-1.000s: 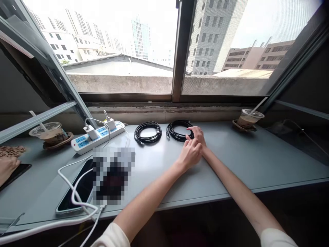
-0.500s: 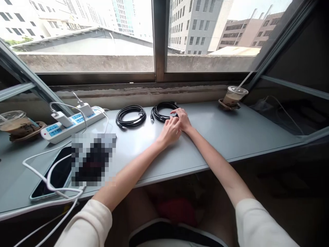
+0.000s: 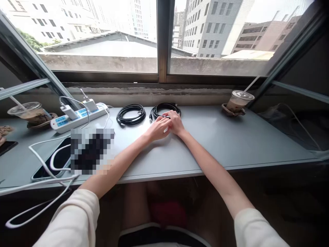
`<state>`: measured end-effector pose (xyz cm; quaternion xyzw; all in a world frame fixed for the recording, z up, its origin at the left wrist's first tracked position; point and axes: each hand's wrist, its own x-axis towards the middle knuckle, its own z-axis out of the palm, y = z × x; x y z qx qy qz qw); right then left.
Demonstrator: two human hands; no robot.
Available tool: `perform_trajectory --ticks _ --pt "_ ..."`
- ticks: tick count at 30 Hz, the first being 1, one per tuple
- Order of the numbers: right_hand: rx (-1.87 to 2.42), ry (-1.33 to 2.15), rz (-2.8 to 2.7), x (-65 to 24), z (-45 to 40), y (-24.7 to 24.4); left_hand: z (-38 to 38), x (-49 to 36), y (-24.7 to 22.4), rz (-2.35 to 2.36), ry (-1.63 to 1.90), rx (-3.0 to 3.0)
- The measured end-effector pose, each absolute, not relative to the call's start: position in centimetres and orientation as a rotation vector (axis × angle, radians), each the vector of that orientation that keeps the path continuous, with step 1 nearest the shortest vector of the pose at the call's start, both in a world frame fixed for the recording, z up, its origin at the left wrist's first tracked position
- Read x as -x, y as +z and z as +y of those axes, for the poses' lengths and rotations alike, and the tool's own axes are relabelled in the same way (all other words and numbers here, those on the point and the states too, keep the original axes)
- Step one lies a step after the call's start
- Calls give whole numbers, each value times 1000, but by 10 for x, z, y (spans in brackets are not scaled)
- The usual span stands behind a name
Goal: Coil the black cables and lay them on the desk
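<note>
Two coils of black cable lie side by side toward the back of the grey desk (image 3: 205, 144). At the near edge of the right coil (image 3: 154, 112), my left hand (image 3: 158, 129) and my right hand (image 3: 175, 122) meet, partly overlapping. The fingers of both are bent and closed together. A thin dark strand shows at the fingertips; whether it belongs to the cable I cannot tell. Below the left fingers is a small white spot, too small to name. Apart from my hands, the left coil (image 3: 131, 120) rests with a connector on its right side.
A white power strip (image 3: 60, 128) with plugged-in chargers stands at the left, with white cables (image 3: 42, 156) looping over a tablet-like device (image 3: 48, 166). Drink cups stand at the far left (image 3: 33, 115) and back right (image 3: 235, 103). A window frame (image 3: 162, 44) rises behind.
The camera view has shifted slightly. Both hands stay together at the right coil, with the left hand's fingers now reaching further along its near edge.
</note>
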<state>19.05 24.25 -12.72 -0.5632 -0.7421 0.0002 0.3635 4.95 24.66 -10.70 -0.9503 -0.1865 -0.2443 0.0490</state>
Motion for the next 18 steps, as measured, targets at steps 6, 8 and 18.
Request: perform_trajectory --ticks 6,8,18 --pt "1379 21 -1962 -185 244 -130 248 -45 -106 -546 -696 2862" --pt "1371 14 -1954 -185 244 -131 248 -45 -106 -558 -701 2862" --pt "1365 -6 -1874 -187 247 -136 252 -44 -112 -763 -775 2906"
